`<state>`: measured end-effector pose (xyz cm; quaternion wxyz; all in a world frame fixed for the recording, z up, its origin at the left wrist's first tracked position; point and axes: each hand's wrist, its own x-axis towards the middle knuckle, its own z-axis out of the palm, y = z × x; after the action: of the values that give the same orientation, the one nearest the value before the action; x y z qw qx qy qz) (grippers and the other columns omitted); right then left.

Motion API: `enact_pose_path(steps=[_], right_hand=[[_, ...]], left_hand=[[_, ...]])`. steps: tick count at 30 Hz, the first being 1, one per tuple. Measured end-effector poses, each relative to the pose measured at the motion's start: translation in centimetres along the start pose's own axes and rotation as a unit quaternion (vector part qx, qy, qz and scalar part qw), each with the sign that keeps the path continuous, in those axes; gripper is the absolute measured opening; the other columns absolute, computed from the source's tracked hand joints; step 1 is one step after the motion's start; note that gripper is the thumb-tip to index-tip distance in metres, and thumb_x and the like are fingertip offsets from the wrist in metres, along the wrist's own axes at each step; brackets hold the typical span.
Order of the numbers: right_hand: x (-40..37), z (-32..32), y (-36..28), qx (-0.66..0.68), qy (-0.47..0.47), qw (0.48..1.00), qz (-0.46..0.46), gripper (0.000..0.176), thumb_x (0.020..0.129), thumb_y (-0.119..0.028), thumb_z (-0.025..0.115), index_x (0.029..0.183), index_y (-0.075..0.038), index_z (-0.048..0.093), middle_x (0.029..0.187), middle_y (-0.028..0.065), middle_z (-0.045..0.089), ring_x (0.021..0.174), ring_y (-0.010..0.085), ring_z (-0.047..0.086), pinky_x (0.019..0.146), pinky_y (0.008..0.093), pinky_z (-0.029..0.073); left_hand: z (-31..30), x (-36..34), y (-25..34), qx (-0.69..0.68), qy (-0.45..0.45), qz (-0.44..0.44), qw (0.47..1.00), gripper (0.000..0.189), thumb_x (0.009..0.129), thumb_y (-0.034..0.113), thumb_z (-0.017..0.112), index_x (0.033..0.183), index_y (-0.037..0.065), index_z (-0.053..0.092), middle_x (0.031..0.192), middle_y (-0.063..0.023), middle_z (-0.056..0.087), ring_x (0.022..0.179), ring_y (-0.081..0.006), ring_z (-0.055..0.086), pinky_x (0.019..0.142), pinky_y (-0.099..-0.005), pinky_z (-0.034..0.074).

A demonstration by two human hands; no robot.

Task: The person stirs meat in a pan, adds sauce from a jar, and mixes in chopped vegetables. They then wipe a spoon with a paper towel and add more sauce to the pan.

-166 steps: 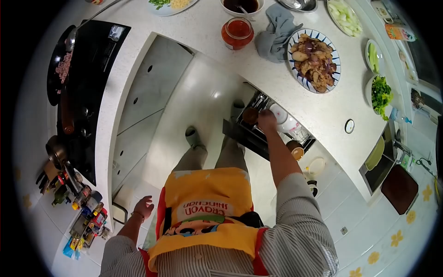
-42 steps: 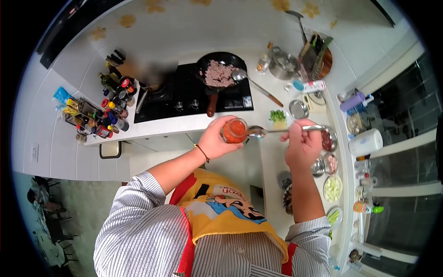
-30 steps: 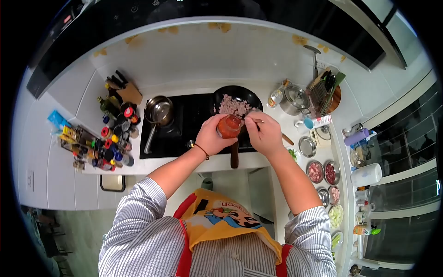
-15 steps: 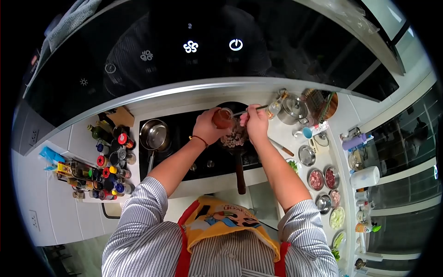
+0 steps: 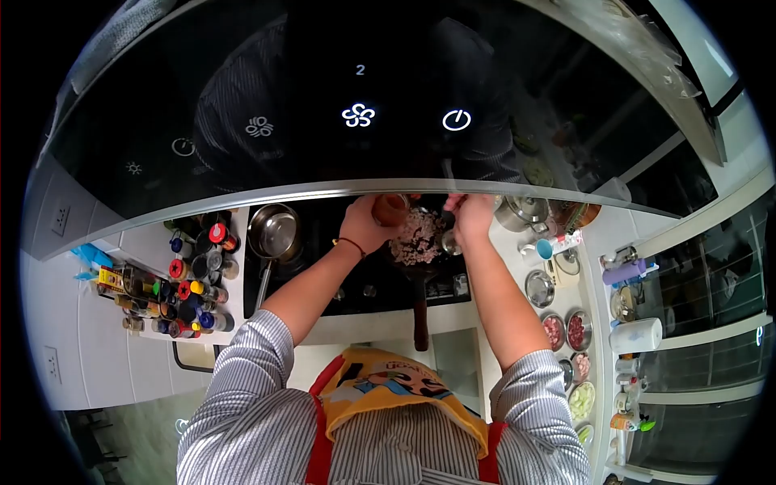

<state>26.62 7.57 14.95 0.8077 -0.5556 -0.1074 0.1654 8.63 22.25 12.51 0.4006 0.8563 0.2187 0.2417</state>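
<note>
the left hand (image 5: 364, 225) is wrapped round the glass jar (image 5: 391, 211), its fingers and thumb curved only as far open as the glass needs, with the red contents showing through. the jar is just beyond the left side of the pan (image 5: 418, 272), near the minced meat (image 5: 414, 242); the rim of the hood (image 5: 339, 193) cuts off its top, so how far its long axis leans is hard to tell. the right hand (image 5: 473, 220) is across the pan from it, apart from the jar, its fingers bent in close together; the hood hides their ends, and whether they have hold of anything cannot be told. the meat lies between the two hands, with the metal ladle (image 5: 451, 242) at the pan's right side, nearer the right hand. the pan's handle (image 5: 420, 319) points back to the person, between the forearms, and the saucepan (image 5: 273, 233) sits well left of the jar.
</note>
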Motion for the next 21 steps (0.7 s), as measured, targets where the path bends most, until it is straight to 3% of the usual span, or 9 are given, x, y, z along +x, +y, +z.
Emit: enact_pose_path(steps=[5, 7, 8, 9, 11, 15, 21], right_hand=[[1.3, -2.1, 0.8, -0.043, 0.043, 0.997, -0.056, 0.022, 0.098, -0.007, 0.044, 0.091, 0.0, 0.064, 0.077, 0.0104, 0.067, 0.06, 0.0201, 0.061, 0.056, 0.0315, 0.051], [1.3, -3.0, 2.9, -0.279, -0.017, 0.952, -0.126, 0.025, 0.103, -0.013, 0.047, 0.093, 0.002, 0.064, 0.076, 0.0127, 0.07, 0.066, 0.0227, 0.067, 0.063, 0.0359, 0.053], [0.5, -3.6, 2.6, -0.474, -0.073, 0.865, -0.144, 0.023, 0.101, -0.018, 0.056, 0.097, 0.002, 0.066, 0.089, 0.0181, 0.073, 0.079, 0.0326, 0.072, 0.072, 0.04, 0.055], [0.2, -4.0, 3.4, -0.475, -0.069, 0.866, -0.141, 0.023, 0.101, -0.018, 0.056, 0.097, 0.002, 0.066, 0.089, 0.0181, 0.073, 0.079, 0.0326, 0.072, 0.072, 0.04, 0.055], [-0.3, -4.3, 5.2, -0.441, -0.138, 0.85, -0.252, 0.021, 0.099, -0.02, 0.061, 0.1, -0.001, 0.069, 0.097, 0.0212, 0.071, 0.09, 0.0402, 0.07, 0.078, 0.0426, 0.055], [-0.7, -5.4, 6.8, -0.469, -0.155, 0.826, -0.272, 0.02, 0.098, -0.019, 0.061, 0.1, -0.002, 0.071, 0.096, 0.0216, 0.071, 0.092, 0.0415, 0.068, 0.08, 0.0439, 0.055], [-0.6, -7.2, 9.2, -0.476, -0.104, 0.832, -0.265, 0.022, 0.097, -0.02, 0.063, 0.103, -0.002, 0.073, 0.097, 0.0217, 0.072, 0.091, 0.0407, 0.069, 0.08, 0.0424, 0.056]], left_hand=[[-1.4, -0.8, -1.5, -0.016, 0.002, -0.011, 1.0, 0.074, 0.068, 0.02, 0.091, 0.131, 0.002, 0.058, 0.125, -0.0172, 0.066, 0.117, -0.0321, 0.065, 0.103, -0.0386, 0.052], [-2.1, -1.3, -1.9, -0.029, 0.006, -0.007, 1.0, 0.073, 0.068, 0.019, 0.091, 0.131, 0.001, 0.057, 0.124, -0.0169, 0.067, 0.117, -0.0308, 0.065, 0.103, -0.038, 0.052], [-2.6, -1.7, -2.0, -0.053, 0.007, -0.005, 0.999, 0.073, 0.068, 0.019, 0.091, 0.131, 0.001, 0.057, 0.124, -0.0162, 0.067, 0.116, -0.0293, 0.065, 0.102, -0.0373, 0.052], [-3.0, -1.9, -1.9, -0.078, 0.008, -0.003, 0.997, 0.073, 0.069, 0.018, 0.091, 0.131, 0.0, 0.057, 0.124, -0.0155, 0.067, 0.116, -0.0277, 0.065, 0.102, -0.0367, 0.052], [-3.9, -2.7, -1.8, -0.063, 0.005, -0.003, 0.998, 0.075, 0.069, 0.018, 0.091, 0.132, 0.0, 0.056, 0.124, -0.0146, 0.067, 0.115, -0.0256, 0.065, 0.102, -0.0353, 0.051], [-5.3, -4.5, -0.6, -0.055, 0.002, -0.034, 0.998, 0.079, 0.069, 0.02, 0.092, 0.136, 0.001, 0.054, 0.125, -0.0138, 0.066, 0.117, -0.0258, 0.065, 0.103, -0.0356, 0.051], [-5.7, -5.6, 0.4, -0.027, -0.03, -0.01, 0.999, 0.077, 0.069, 0.018, 0.092, 0.135, 0.003, 0.054, 0.126, -0.0129, 0.066, 0.115, -0.0241, 0.065, 0.103, -0.0339, 0.051]])
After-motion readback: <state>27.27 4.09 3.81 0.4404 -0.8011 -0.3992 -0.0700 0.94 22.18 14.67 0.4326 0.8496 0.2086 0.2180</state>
